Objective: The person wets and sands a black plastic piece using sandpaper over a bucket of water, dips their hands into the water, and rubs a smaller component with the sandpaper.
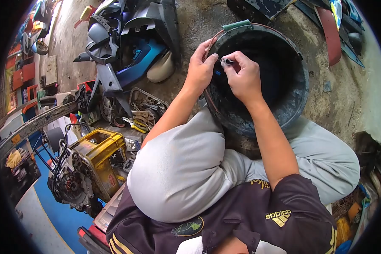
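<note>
A large black bucket (pixel 298 91) stands between my bent legs, its dark inside facing me. My left hand (pixel 200 70) is closed at the bucket's left rim, thumb on top and fingers curled beside the wire handle (pixel 209 47). A green grip (pixel 236 25) sits on that handle at the far rim. Over the bucket's opening, my right hand (pixel 244 76) pinches a small shiny silver-white piece (pixel 227 62); its exact kind is unclear. Below the left thumb shows a small blue spot (pixel 217 73), too small to name. The bucket's contents are lost in shadow.
Motorcycle fairing panels (pixel 133 51) lie on the concrete floor at the far left. Nearer are yellow-handled pliers (pixel 137 125), a yellow crate (pixel 101 146) and an engine part (pixel 74 186). A red-brown panel (pixel 327 36) stands at the far right.
</note>
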A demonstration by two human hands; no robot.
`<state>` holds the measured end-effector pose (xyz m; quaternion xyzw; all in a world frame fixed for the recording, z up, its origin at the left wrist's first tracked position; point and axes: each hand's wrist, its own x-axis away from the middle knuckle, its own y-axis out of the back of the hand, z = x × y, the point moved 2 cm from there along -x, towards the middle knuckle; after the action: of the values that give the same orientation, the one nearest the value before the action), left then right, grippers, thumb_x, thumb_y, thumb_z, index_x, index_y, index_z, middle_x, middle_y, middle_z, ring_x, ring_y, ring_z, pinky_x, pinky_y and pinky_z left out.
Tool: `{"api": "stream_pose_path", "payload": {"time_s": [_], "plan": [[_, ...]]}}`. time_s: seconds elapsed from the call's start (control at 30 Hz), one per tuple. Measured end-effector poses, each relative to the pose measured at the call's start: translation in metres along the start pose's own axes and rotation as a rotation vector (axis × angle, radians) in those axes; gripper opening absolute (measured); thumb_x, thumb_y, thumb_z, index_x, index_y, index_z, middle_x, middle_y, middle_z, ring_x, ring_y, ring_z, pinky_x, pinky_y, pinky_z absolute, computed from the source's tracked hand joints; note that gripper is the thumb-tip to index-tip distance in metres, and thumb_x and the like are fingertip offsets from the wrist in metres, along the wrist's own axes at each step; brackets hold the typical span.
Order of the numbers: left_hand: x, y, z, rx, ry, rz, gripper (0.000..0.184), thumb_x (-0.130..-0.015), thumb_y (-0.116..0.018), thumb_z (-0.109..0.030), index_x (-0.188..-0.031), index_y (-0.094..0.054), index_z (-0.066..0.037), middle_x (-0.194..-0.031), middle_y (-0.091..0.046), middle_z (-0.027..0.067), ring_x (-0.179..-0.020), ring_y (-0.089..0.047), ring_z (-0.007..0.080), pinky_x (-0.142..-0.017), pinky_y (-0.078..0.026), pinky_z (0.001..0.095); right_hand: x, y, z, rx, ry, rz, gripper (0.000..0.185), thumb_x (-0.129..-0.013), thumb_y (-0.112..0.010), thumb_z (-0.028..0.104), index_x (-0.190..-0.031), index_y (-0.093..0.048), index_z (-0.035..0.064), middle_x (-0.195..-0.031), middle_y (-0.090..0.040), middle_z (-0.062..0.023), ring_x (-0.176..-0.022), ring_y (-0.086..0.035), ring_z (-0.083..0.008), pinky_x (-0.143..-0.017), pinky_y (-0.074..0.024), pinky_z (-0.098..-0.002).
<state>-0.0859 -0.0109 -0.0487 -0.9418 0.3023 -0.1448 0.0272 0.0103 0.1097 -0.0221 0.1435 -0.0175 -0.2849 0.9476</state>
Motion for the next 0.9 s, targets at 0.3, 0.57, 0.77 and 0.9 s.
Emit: {"api": "stream_pose_path", "payload": {"time_s": [0.3, 0.57, 0.77, 0.9], "plan": [[0.000, -0.001, 0.002, -0.018, -0.005, -0.027, 0.052, -0.100, -0.060, 0.002, -0.152, -0.056, -0.002, -0.142, -0.065, 0.0068, -0.129, -0.058, 0.0137, -0.113, -0.043, 0.0300, 0.007, 0.001, -0.003, -0.067, 0.031, -0.064, 0.002, -0.094, -0.074, 0.000, -0.096, -0.073, -0.0005, -0.080, -0.071, -0.0051, -0.071, -0.065, -0.0093, -0.065, -0.0510, -0.0277], [-0.003, -0.001, 0.003, 0.003, -0.041, -0.040, 0.051, -0.100, -0.061, 0.002, -0.151, -0.057, -0.001, -0.139, -0.065, 0.0070, -0.125, -0.059, 0.0131, -0.111, -0.044, 0.0299, 0.001, -0.006, -0.002, -0.065, -0.034, -0.035, 0.005, -0.092, -0.074, 0.003, -0.093, -0.073, -0.0019, -0.078, -0.071, -0.0126, -0.065, -0.068, -0.0160, -0.062, -0.0518, -0.0320], [-0.005, -0.001, 0.000, -0.013, -0.033, -0.061, 0.051, -0.099, -0.061, 0.004, -0.150, -0.058, -0.001, -0.132, -0.068, 0.0063, -0.117, -0.062, 0.0118, -0.105, -0.047, 0.0277, -0.005, -0.002, 0.004, -0.005, -0.018, 0.024, 0.005, -0.091, -0.075, 0.003, -0.093, -0.075, -0.0010, -0.078, -0.073, -0.0139, -0.066, -0.070, -0.0181, -0.063, -0.0526, -0.0342], [-0.006, 0.000, 0.006, 0.034, -0.048, -0.062, 0.051, -0.099, -0.061, 0.003, -0.150, -0.059, -0.002, -0.130, -0.068, 0.0054, -0.115, -0.061, 0.0113, -0.103, -0.048, 0.0273, -0.008, 0.002, -0.005, 0.004, -0.095, -0.005, 0.006, -0.091, -0.074, 0.003, -0.094, -0.074, -0.0012, -0.079, -0.072, -0.0173, -0.067, -0.071, -0.0232, -0.064, -0.0527, -0.0357]]}}
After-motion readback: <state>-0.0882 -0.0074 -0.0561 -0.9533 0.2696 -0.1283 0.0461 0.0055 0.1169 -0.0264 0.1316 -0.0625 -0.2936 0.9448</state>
